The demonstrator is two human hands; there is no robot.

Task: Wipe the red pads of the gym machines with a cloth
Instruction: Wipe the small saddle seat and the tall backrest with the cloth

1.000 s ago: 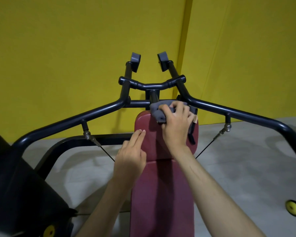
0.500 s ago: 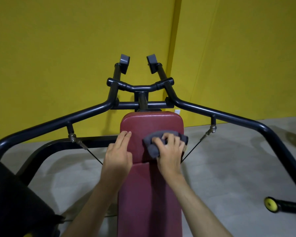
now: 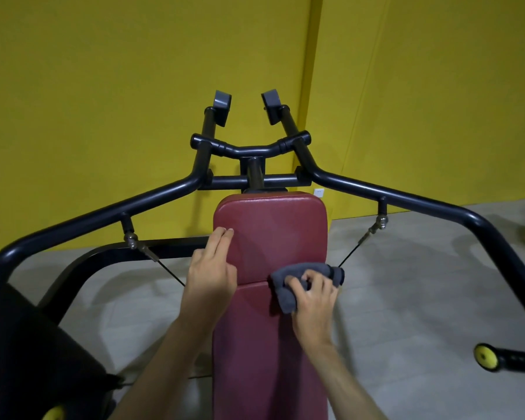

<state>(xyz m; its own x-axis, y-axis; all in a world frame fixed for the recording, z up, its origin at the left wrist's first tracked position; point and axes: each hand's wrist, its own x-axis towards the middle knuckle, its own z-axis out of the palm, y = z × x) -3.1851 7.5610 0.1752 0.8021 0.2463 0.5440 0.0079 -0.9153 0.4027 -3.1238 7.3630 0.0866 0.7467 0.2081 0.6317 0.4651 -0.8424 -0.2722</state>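
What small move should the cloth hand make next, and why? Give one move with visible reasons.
Probably draw the grey cloth down onto the lower red pad. The right hand grips it at the seam, having come down the upper red pad from its top; the left hand rests on that pad's left edge.

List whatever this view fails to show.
Head view only:
- Lower pad: cut off by the bottom edge.
- Seam between the pads: partly hidden by the cloth and right hand.
- Black shape at lower left: too dark, cut off by the edge.
- Yellow-tipped handle: cut off by the right edge.
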